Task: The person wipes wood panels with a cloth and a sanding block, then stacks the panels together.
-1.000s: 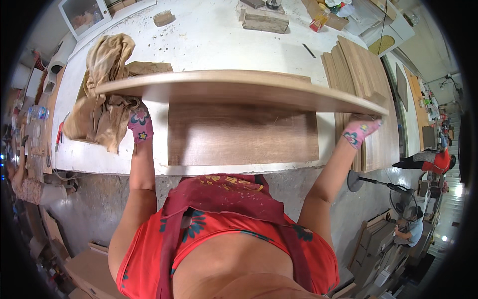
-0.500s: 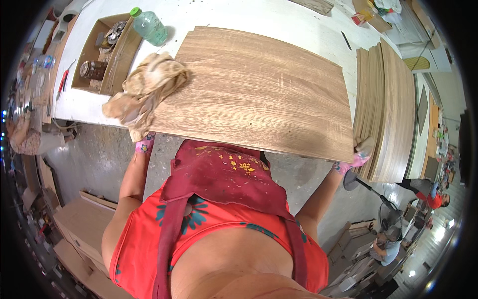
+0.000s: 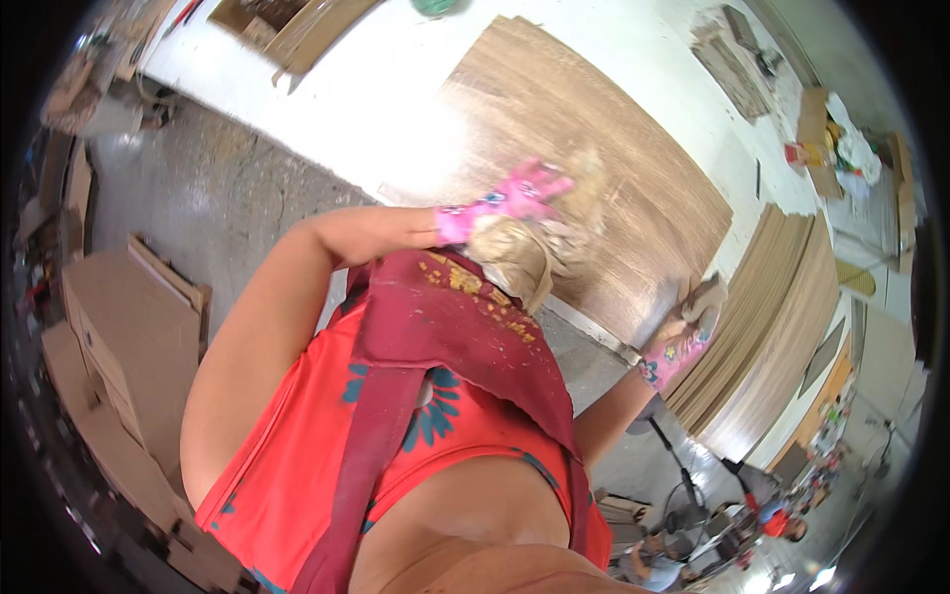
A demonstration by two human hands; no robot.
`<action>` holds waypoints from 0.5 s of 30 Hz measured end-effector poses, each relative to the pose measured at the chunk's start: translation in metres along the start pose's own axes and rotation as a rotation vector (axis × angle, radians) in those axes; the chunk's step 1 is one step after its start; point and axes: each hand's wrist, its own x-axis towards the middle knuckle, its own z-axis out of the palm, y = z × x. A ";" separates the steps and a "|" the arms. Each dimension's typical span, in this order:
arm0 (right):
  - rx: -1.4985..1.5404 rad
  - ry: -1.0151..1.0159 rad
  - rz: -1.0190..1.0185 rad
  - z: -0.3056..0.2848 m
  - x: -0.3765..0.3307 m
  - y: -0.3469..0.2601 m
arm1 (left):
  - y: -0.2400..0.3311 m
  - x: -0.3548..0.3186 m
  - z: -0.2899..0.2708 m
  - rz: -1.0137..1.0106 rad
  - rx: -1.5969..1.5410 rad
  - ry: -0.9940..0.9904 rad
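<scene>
In the head view, a wood-grain board (image 3: pixel 614 139) lies flat on the white table (image 3: pixel 327 114), reaching from the near edge toward the far side. The left hand (image 3: pixel 517 194), in a pink flowered glove, is over the board's near part, its fingers stretched out and parted against a crumpled beige rag (image 3: pixel 515 259). The rag spreads to the hand's right over the board and droops past the near edge in front of the maroon apron (image 3: pixel 455 327); hand and rag are blurred.

The right hand (image 3: pixel 688 327), gloved likewise, is at the board's near right corner, between it and a stack of similar boards (image 3: pixel 767 307) on the right. A tan-grey shape shows at its fingers; I cannot tell whether it is a held piece or part of the glove, nor how far the hand is closed.

A cardboard box (image 3: pixel 322 35) sits far left, a thin black tool (image 3: pixel 758 178) lies beyond the stack, and a greyish block (image 3: pixel 730 74) stands far right.
</scene>
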 end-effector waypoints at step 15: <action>-1.109 -1.684 -0.294 0.299 -0.063 0.184 | -0.005 -0.085 -0.046 -0.279 -0.161 0.068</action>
